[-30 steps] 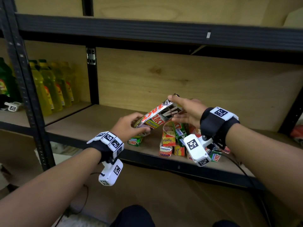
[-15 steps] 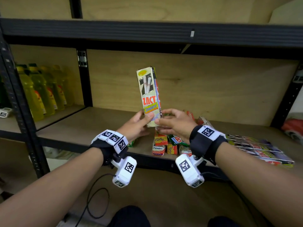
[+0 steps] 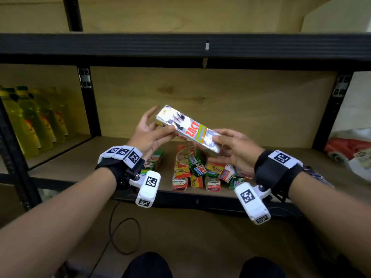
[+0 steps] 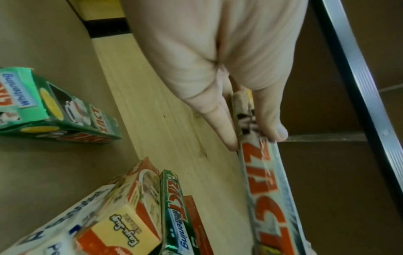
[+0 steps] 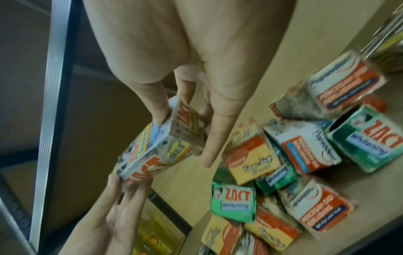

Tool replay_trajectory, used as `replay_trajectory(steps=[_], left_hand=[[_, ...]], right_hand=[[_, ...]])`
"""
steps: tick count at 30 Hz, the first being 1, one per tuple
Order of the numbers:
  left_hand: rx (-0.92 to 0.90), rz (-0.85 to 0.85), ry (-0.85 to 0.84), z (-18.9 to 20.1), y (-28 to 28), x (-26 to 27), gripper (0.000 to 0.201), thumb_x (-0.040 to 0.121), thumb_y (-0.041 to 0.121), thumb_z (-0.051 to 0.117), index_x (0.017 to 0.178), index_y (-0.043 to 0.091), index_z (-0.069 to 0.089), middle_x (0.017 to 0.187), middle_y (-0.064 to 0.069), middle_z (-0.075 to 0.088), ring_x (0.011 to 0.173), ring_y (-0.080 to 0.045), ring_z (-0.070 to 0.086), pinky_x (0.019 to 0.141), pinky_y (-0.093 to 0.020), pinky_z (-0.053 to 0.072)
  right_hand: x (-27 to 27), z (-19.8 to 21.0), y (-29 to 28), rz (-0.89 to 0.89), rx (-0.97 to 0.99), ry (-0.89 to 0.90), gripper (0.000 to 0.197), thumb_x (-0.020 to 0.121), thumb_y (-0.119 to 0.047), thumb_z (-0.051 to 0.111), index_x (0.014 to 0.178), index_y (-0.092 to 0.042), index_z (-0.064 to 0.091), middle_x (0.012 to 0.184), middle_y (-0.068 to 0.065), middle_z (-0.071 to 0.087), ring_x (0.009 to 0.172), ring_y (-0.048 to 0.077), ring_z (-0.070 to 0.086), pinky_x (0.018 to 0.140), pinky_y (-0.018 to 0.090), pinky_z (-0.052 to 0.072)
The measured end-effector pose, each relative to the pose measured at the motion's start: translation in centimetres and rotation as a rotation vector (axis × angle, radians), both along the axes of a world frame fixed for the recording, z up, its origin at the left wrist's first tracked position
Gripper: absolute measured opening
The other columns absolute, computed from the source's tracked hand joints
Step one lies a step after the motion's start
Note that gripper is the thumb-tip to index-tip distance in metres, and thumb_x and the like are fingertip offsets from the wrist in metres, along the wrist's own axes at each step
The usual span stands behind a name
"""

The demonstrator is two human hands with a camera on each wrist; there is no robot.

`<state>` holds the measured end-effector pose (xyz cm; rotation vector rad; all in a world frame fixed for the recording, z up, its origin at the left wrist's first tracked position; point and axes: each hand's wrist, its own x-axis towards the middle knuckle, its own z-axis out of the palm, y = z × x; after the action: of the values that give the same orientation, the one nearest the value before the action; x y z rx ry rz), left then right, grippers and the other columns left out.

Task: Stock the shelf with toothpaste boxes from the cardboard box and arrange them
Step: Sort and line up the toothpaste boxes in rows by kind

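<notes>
I hold a white and red Zact toothpaste box [image 3: 188, 131] tilted in the air above the wooden shelf [image 3: 84, 163]. My left hand [image 3: 152, 131] pinches its far upper end between thumb and fingers, and the box [image 4: 268, 189] runs away from the palm. My right hand [image 3: 230, 149] pinches the near lower end [image 5: 157, 143]. Below lies a heap of toothpaste boxes [image 3: 198, 171] in green, yellow and red, lying at mixed angles [image 5: 283, 163]. One green Zact box [image 3: 154, 159] lies apart at the left [image 4: 54, 110]. The cardboard box is out of view.
Yellow and green bottles [image 3: 30, 121] fill the shelf bay to the left, past a black upright [image 3: 90, 101]. A black shelf beam [image 3: 180, 47] runs overhead. More flat boxes [image 3: 317, 173] lie behind my right wrist. A cable [image 3: 120, 233] loops on the floor below.
The Zact box stood upright half a second ago; it now tilts with its top end to the left. My left hand has moved up to that top end, and the right stays at the lower end.
</notes>
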<state>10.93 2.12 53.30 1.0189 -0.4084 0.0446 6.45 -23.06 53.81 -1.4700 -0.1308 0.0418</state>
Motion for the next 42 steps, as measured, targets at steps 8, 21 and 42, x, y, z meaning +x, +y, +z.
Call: replay_trajectory(steps=[8, 21, 42], left_hand=[[0.506, 0.027, -0.07, 1.7, -4.5, -1.0, 0.077, 0.063, 0.009, 0.089, 0.131, 0.023, 0.057, 0.139, -0.002, 0.051, 0.114, -0.025, 0.064, 0.088, -0.042, 0.057], [1.357, 0.082, -0.555, 0.7, -19.1, -3.0, 0.059, 0.07, 0.041, 0.085, 0.12, 0.022, 0.064, 0.095, 0.018, 0.063, 0.085, -0.002, 0.062, 0.08, -0.024, 0.054], [1.897, -0.055, -0.819, -6.0, -29.8, -1.0, 0.061, 0.075, 0.054, 0.075, 0.123, 0.02, 0.059, 0.119, 0.001, 0.055, 0.106, -0.017, 0.053, 0.09, -0.038, 0.05]], right_hand=[[-2.8, 2.6, -8.5, 0.001, -0.137, -0.013, 0.063, 0.071, -0.002, 0.08, 0.13, -0.014, 0.058, 0.122, 0.015, 0.068, 0.104, 0.032, 0.071, 0.089, 0.044, 0.059], [-7.4, 3.3, -22.1, -0.276, -1.182, -0.047, 0.054, 0.074, -0.018, 0.087, 0.121, -0.021, 0.06, 0.096, -0.007, 0.063, 0.079, 0.011, 0.064, 0.064, 0.02, 0.049], [-5.6, -5.6, -28.4, -0.239, -1.669, 0.1, 0.067, 0.078, -0.026, 0.082, 0.136, -0.036, 0.051, 0.135, 0.001, 0.053, 0.117, 0.02, 0.055, 0.09, 0.03, 0.048]])
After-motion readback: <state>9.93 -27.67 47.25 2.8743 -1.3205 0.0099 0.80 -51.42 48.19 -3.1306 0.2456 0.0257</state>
